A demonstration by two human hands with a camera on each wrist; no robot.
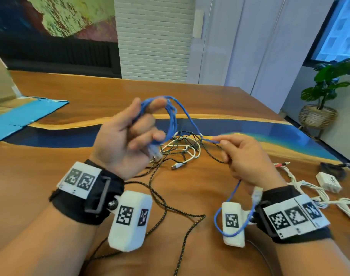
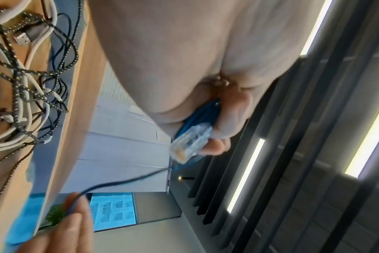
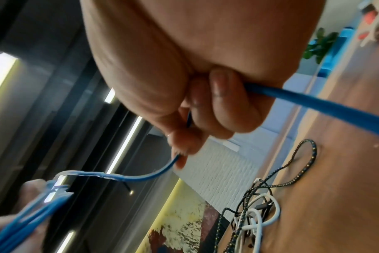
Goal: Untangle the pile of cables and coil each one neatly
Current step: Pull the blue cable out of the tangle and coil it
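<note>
My left hand (image 1: 130, 134) is raised over the table and grips several loops of a blue network cable (image 1: 171, 116). Its clear plug (image 2: 189, 143) pokes out below the curled fingers. My right hand (image 1: 243, 156) pinches the free run of the same blue cable (image 3: 314, 102), which passes through the fist and trails down to a loop and a second plug (image 1: 256, 193) by my right wrist. Under both hands lies a tangle (image 1: 182, 148) of white and black braided cables on the wooden table (image 1: 200, 96).
A black braided cable (image 1: 164, 208) snakes toward me across the table. White cables (image 1: 309, 190), a white charger (image 1: 328, 181) and a dark coiled cable (image 1: 332, 169) lie at the right. A blue mat (image 1: 21, 116) covers the far left. A potted plant (image 1: 325, 90) stands beyond the table's right corner.
</note>
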